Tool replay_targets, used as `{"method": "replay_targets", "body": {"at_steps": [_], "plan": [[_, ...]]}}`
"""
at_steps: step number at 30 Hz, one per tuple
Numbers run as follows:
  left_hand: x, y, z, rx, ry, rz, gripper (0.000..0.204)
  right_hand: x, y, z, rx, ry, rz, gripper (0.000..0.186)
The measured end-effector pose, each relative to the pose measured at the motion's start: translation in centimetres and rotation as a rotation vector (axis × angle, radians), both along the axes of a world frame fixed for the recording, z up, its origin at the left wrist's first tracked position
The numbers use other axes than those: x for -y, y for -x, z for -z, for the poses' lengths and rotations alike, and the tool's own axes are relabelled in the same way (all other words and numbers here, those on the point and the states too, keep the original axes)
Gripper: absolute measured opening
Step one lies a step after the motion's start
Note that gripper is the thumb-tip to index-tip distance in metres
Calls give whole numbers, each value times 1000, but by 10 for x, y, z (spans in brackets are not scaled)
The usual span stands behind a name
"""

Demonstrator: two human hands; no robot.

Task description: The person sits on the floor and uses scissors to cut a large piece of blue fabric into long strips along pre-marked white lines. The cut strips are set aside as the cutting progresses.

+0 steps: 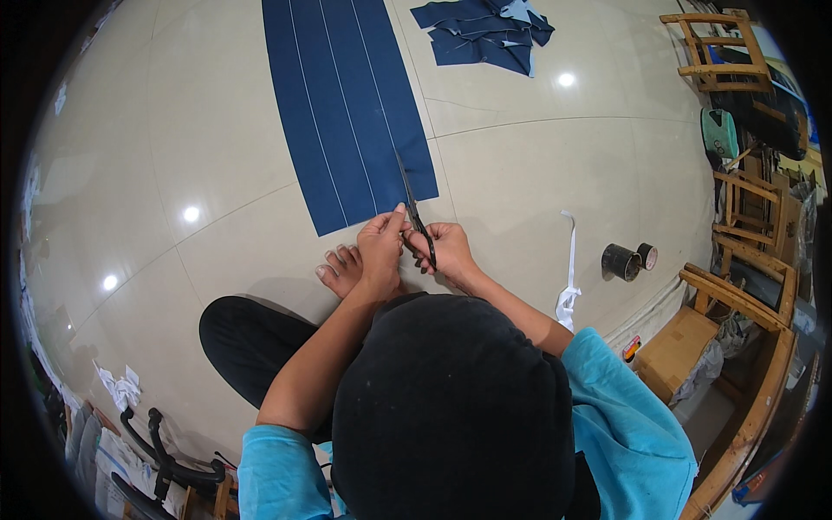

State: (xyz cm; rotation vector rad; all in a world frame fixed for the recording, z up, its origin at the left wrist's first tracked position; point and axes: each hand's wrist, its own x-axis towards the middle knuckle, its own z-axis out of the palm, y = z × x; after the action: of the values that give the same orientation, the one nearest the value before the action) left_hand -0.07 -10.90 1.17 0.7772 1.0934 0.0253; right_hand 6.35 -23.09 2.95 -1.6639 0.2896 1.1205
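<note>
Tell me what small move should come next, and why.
Probably a short snip along the rightmost white line: the scissors in the right hand point along it, and the left hand is at the near edge of the blue cloth.

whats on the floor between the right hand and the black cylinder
A white strip lies between the right hand and the black cylinder, with pale tile on both sides; the head view shows it.

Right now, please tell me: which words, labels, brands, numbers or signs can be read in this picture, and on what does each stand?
None can be read clearly.
Teal case: small marks, too small to read.
Blue cloth: pale lines, no lettering visible.
</note>
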Motion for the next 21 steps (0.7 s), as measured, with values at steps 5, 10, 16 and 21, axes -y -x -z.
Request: {"method": "replay_targets", "body": {"at_steps": [5, 10, 16, 21], "plan": [[-1, -2, -7, -33, 34, -42, 27, -1, 0, -2, 4, -11, 0, 38], [-1, 4, -3, 3, 0, -24, 26, -6, -8, 0, -40, -16, -17, 38], [-1, 5, -4, -7, -16, -1, 27, -18, -20, -7, -54, -41, -10, 37], [0, 5, -3, -5, -51, 22, 28, -24, -25, -8, -44, -32, -18, 40]]}}
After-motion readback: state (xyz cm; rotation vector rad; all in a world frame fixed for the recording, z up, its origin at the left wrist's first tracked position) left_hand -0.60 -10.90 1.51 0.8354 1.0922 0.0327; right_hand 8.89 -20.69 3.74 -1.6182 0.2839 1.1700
